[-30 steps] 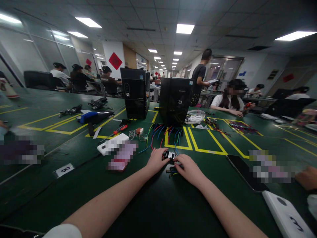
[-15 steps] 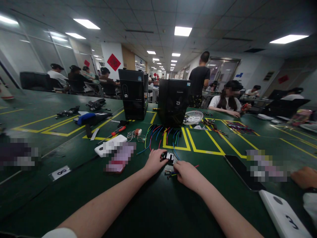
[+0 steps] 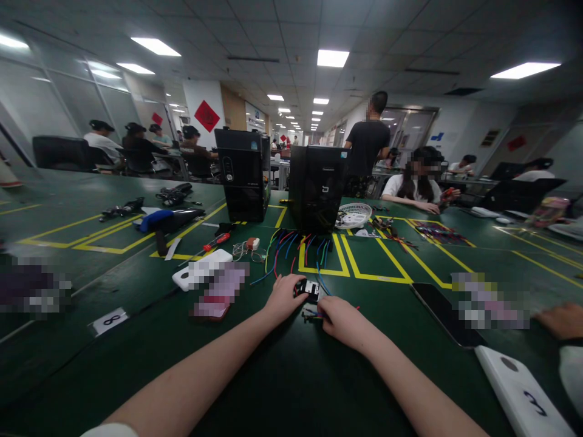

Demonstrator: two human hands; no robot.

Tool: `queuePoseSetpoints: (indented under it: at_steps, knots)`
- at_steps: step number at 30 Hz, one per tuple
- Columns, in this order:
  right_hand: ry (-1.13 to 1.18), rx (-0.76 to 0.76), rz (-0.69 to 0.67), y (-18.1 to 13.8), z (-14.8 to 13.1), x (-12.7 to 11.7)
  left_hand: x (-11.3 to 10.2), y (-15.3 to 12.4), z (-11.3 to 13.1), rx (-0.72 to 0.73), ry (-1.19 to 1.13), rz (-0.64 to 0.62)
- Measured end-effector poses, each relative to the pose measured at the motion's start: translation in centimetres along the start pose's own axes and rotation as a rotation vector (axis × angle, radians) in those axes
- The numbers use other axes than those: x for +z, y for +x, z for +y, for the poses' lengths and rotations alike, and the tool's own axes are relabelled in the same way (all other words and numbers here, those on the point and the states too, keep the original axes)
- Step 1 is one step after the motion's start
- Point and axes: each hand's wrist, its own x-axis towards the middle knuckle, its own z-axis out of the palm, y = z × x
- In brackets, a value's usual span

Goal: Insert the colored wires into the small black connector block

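A small black block with a white label (image 3: 311, 287) is pinched between the thumb and fingers of my left hand (image 3: 285, 297). Close on its right, my right hand (image 3: 340, 315) is closed, palm down, with its fingertips near the block's lower right corner. Thin wires (image 3: 310, 313) with small ends stick out from beneath the right fingers, and a red end shows past the knuckles. A blue wire (image 3: 322, 279) runs down toward the block. What exactly the right fingertips grip is mostly hidden.
Two black computer cases (image 3: 243, 182) stand ahead, with loose coloured wires (image 3: 283, 243) before them. A red screwdriver (image 3: 215, 241), a white device (image 3: 203, 270) and a blurred phone (image 3: 221, 291) lie left. To the right lie a black phone (image 3: 444, 315), a white power bank (image 3: 519, 385) and another person's hand (image 3: 562, 320).
The whole view has shifted slightly. Both hands stay at the block, and the right hand has turned a little over the wires. The other person's hand at the right edge has moved slightly.
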Motion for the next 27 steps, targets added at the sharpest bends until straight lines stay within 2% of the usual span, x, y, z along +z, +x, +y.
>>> queuePoseSetpoints:
  at_steps: [4, 11, 17, 20, 24, 27]
  knots:
    - [0.039, -0.015, 0.043, 0.1, 0.1, 0.0, 0.1, -0.1, -0.1, 0.006, -0.001, 0.006]
    - [0.010, 0.005, 0.009, 0.0, -0.3, 0.1, 0.1, -0.1, -0.1, 0.016, -0.007, 0.015]
    - [0.068, -0.027, 0.112, -0.1, -0.5, 0.4, 0.3, 0.0, -0.2, 0.006, -0.007, 0.010]
    - [0.141, 0.027, 0.174, 0.0, -0.6, -0.1, 0.3, -0.1, -0.1, 0.011, -0.014, -0.010]
    - [0.151, 0.128, 0.264, 0.1, -0.2, -0.4, 0.2, -0.5, 0.4, 0.128, -0.068, -0.075]
    - [0.073, 0.232, 0.210, 0.0, 0.4, 0.0, 0.1, -0.8, 1.0, 0.212, -0.130, -0.143]
